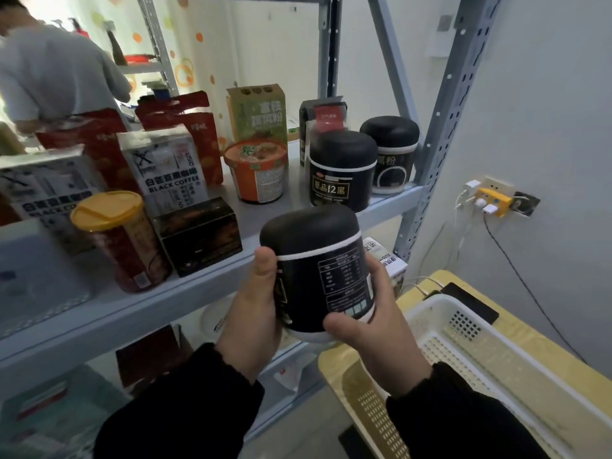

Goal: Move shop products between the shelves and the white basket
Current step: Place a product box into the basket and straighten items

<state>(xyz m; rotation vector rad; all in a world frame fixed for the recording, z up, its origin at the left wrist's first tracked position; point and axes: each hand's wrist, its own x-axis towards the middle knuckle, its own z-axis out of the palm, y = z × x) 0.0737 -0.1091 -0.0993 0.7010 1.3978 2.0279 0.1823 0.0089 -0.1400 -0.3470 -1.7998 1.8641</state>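
You held the black jar [318,266] upright with both hands, your left hand [261,309] curled round its side and your right hand [374,323] wrapped round its lower edge, thumb across the label. The jar hung in the air just in front of the shelf [265,212], with the white basket [470,326] lower down to your right.

The jar's rounded lid and smooth wall gave little to hold, so it would likely have slipped if you had let go with one hand too early. The shelf was crowded: pushing the jar in carelessly could have knocked the dark box [202,236] or the matching jar [342,170] standing nearest the shelf's front edge. Dropped rather than lowered, it might have tipped over in the basket.

The nearest shelf jar read "原品12黑" and the one behind it [390,154] showed "黑粉". The white box [165,170] read "BLACK COFFEE". The table of print on your own jar was too small to read (probably nutrition figures).
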